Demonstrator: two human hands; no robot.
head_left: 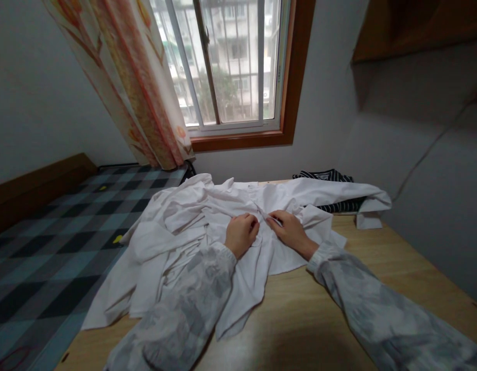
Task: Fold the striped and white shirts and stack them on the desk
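A white shirt (146, 242) lies spread and crumpled over a wooden table, one sleeve stretched out to the right. Near its middle, my left hand (242, 234) rests on the fabric with fingers curled round a bit of cloth. Just to the right, my right hand (288, 230) pinches the edge of the shirt between thumb and fingers. The two hands are close together but apart. Folds of more white cloth are bunched left of my left hand; whether they belong to the same shirt I cannot tell.
The wooden table (300, 319) runs toward me. A black-and-white striped garment (341, 206) lies at the back right, partly under the white sleeve. On the left is a bed with a checked cover (68, 232). Behind are a curtain (134, 87) and a window (234, 67).
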